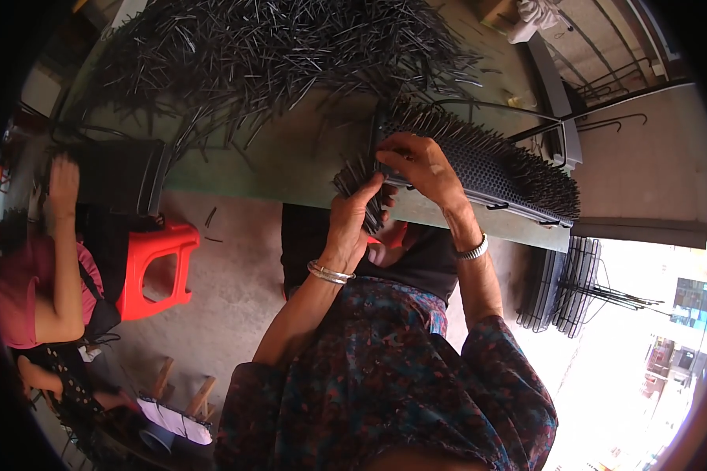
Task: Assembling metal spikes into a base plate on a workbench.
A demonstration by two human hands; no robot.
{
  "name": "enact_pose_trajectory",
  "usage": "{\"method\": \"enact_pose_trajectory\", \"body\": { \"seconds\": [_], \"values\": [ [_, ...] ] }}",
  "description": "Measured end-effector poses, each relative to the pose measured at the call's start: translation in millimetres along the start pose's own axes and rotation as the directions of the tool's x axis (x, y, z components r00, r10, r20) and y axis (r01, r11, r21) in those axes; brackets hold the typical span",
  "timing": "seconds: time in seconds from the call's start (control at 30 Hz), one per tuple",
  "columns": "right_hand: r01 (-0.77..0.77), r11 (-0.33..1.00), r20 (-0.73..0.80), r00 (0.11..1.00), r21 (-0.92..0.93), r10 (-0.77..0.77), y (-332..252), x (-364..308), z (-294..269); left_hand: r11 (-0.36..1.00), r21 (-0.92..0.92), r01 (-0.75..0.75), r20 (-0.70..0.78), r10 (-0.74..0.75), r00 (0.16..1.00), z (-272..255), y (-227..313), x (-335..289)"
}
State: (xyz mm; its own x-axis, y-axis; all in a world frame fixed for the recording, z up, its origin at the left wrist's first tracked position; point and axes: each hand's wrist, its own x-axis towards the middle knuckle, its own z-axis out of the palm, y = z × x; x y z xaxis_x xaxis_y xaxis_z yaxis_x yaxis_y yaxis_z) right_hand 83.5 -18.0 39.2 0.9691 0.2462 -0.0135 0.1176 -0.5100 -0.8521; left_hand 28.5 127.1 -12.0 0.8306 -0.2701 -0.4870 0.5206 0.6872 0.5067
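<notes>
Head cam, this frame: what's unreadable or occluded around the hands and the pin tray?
- Left hand: it holds a bundle of dark pins; the count is too fine to tell, and the palm is turned away.
- Right hand: its fingertips cover the spot on the perforated tray where they touch.
- Tray's far end: hidden under upright pins.
- Loose pin pile: cut off by the top edge.
- Lower right: overexposed, washed out.

Red plastic stool, perhaps stacked racks

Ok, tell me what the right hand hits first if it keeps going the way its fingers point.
The right hand points left and down at the bundle of black pins in the left hand; it likely meets those first.
</notes>
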Motion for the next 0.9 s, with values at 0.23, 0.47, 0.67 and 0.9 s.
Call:
{"method": "enact_pose_trajectory", "body": {
  "seconds": [0.23,0.47,0.67,0.9],
  "values": [
    [-0.157,0.968,0.106,0.985,0.195,0.139,-0.2,4.1,-9.1,0.998,0.054,-0.028,0.024,0.026,0.999,4.3,2.4,-1.1],
    [-0.103,0.954,-0.065,0.99,0.282,0.126,-11.3,4.2,-15.2,1.0,0.018,-0.007,-0.017,0.008,1.0,2.2,9.1,0.7],
    [0.051,0.981,-0.589,0.794,-0.185,-0.152,2.2,26.9,-14.8,0.999,-0.031,0.032,-0.057,-0.034,0.998,-6.0,1.8,6.8],
    [0.03,0.956,-0.593,0.778,-0.292,-0.206,13.6,40.2,-3.9,0.993,-0.088,0.076,-0.018,-0.078,0.997,-5.1,-7.5,6.3]
  ]
}}
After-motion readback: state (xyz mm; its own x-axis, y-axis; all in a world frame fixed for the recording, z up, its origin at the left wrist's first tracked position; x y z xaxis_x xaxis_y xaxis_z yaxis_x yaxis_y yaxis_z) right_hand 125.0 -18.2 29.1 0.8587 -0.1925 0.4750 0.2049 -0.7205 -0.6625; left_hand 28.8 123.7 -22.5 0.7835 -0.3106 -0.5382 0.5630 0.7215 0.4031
